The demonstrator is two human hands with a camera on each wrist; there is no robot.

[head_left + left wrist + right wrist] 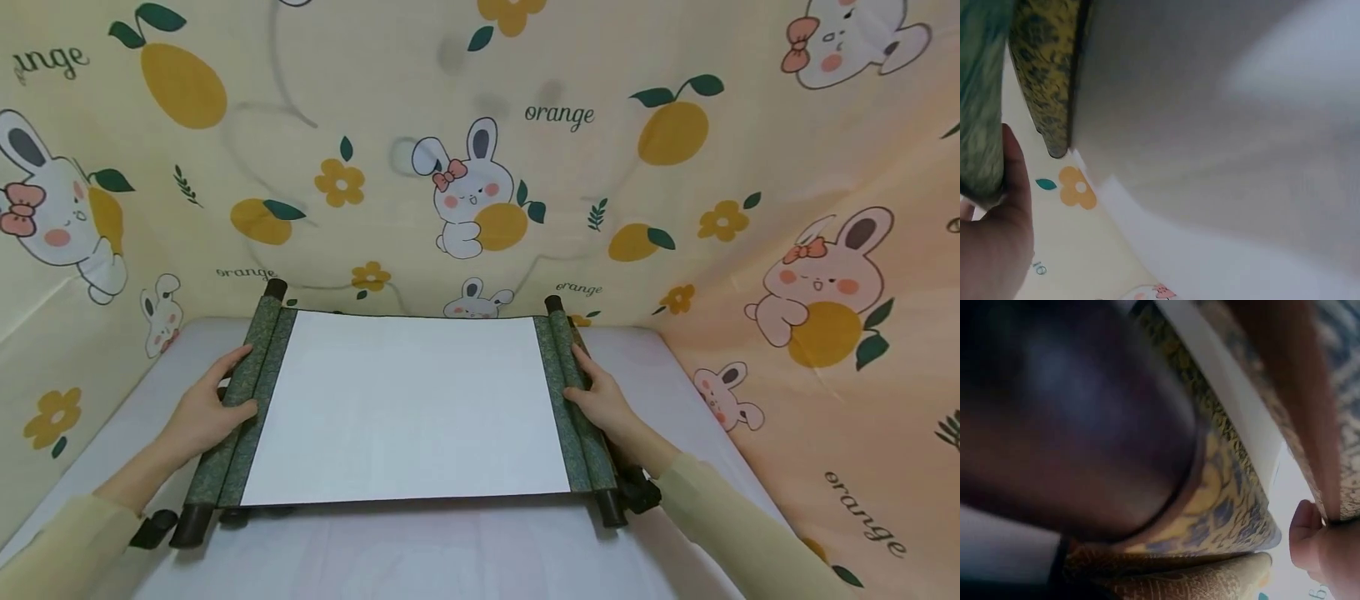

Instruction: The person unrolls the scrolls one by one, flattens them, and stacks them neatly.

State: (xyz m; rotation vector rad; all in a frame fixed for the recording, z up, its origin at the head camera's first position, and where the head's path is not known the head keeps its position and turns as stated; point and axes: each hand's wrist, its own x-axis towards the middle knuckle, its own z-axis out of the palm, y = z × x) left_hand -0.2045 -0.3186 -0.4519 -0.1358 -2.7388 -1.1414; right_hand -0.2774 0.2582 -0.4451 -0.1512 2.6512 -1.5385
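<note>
A hand scroll with a blank white sheet and green patterned borders is spread between my two hands in the head view. My left hand grips its left rolled end, thumb on the front. On the far side, my right hand holds the right rolled end with its thumb on the border. Dark knobs cap both rollers. Beneath the green roll, the left wrist view shows a yellow and dark patterned roll. In the right wrist view a yellow and blue patterned roll lies close to the right hand.
Black roller knobs stick out past the scroll at lower left, with another dark knob by the right wrist. A brown patterned roll shows in the right wrist view. The white table is enclosed by rabbit-and-orange printed cloth.
</note>
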